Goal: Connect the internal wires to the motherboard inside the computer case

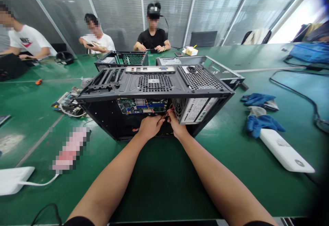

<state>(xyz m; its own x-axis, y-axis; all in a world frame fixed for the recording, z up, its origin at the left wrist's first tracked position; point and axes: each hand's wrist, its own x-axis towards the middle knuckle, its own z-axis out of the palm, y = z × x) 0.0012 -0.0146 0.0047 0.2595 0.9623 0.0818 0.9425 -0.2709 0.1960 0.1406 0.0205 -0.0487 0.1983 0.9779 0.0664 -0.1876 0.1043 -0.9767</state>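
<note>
An open black computer case [125,82] stands in front of me, its rear panel facing up and its open side toward me. Both my hands reach inside it. My left hand [151,127] is closed around a bundle of thin power cables [163,116], coloured yellow, red and black. Close beside it, the fingers of my right hand [177,125] pinch the same cables just below the power supply [197,110], which has a white label and a fan grille. Behind my hands sits the motherboard [141,106]. The cable ends are hidden by my fingers.
Behind the case lie a second case frame [128,58] and a metal panel [223,70]. Blue gloves [264,123] and a white power bank [285,150] are on the right. At left are a loose circuit board [69,102] and a phone [72,149]. Several people sit across the green table [159,185].
</note>
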